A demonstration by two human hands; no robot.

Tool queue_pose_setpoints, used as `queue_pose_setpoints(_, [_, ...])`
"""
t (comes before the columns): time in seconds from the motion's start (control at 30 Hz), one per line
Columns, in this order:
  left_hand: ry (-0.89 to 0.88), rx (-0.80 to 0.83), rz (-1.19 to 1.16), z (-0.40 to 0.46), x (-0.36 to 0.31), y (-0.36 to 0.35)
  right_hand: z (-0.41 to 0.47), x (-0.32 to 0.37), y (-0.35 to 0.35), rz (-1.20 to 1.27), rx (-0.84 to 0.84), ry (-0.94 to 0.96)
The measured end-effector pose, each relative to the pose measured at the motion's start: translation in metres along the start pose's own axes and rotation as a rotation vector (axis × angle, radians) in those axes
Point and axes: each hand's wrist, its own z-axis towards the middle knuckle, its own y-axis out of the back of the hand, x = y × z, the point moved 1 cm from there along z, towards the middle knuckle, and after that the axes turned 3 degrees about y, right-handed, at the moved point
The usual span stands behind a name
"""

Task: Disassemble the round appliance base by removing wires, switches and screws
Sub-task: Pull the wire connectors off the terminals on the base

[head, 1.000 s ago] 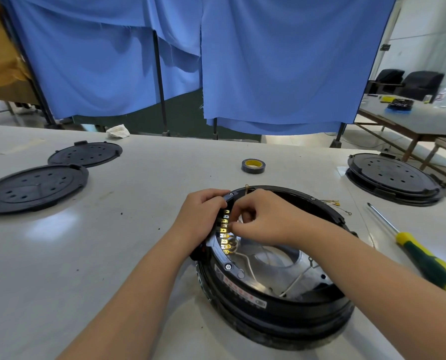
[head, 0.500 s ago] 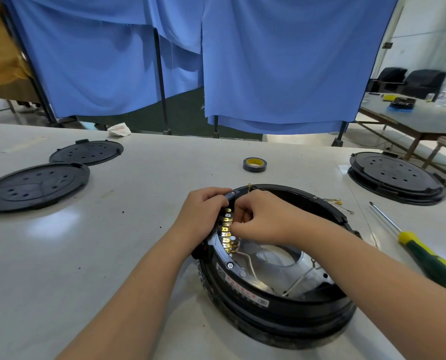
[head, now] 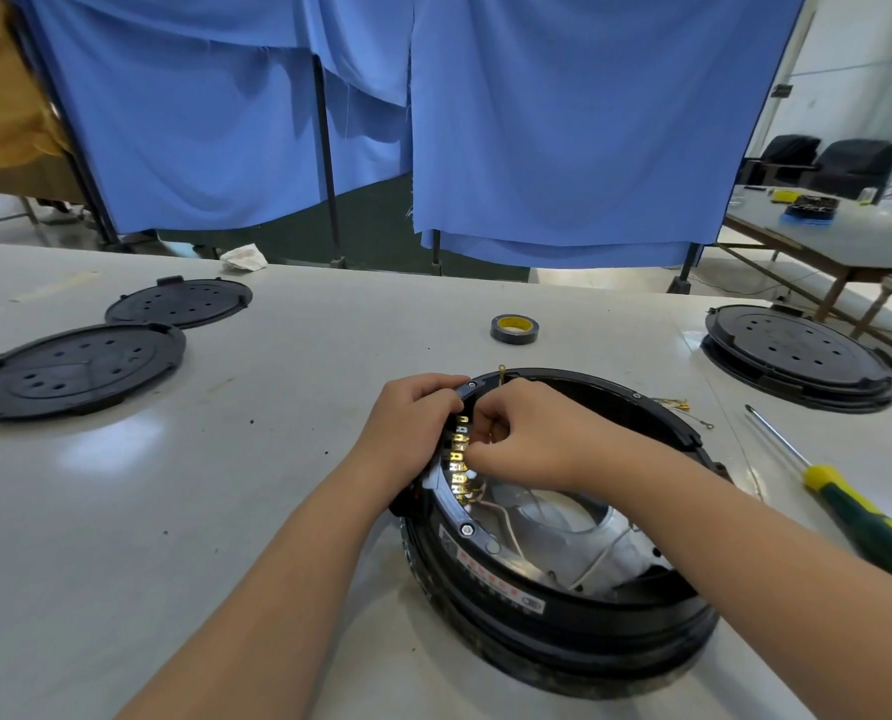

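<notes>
At six o'clock on the white table, nearest the person, sits the round appliance base, open side up so its wiring is reachable. The left hand curls over the rim at ten o'clock, apparently bracing it. The right hand has its fingers curled inward at the row of brass terminals, likely pinching a connector, though what it holds is hidden. A yellow-green screwdriver lies at three o'clock, within reach for the screws.
</notes>
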Motion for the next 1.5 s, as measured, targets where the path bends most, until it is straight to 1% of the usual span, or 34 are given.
queue_pose_setpoints(0.23, [-0.012, 0.004, 0.016, -0.001, -0.002, 0.0, -0.002, 0.003, 0.0, -0.021, -0.016, 0.022])
queue_pose_setpoints(0.47, [-0.013, 0.003, 0.001, 0.0, -0.001, 0.0, -0.002, 0.004, -0.002, -0.104, -0.015, 0.022])
queue_pose_setpoints(0.77, [-0.004, -0.001, -0.001, 0.001, 0.0, 0.0, -0.002, 0.006, -0.002, -0.093, -0.007, 0.013])
queue_pose_setpoints(1.03, [0.003, -0.003, 0.004, 0.0, -0.001, 0.0, -0.004, 0.006, -0.001, -0.148, -0.017, 0.004])
queue_pose_setpoints(1.27, [0.002, -0.014, 0.025, -0.001, -0.002, -0.001, -0.006, -0.002, 0.002, -0.052, -0.07, -0.03])
queue_pose_setpoints(1.37, [0.007, -0.016, 0.034, -0.002, -0.003, -0.001, -0.006, -0.004, 0.004, -0.005, -0.108, -0.022])
queue_pose_setpoints(1.5, [0.015, -0.015, 0.035, -0.003, -0.004, -0.001, -0.007, -0.004, 0.005, -0.001, -0.11, 0.018])
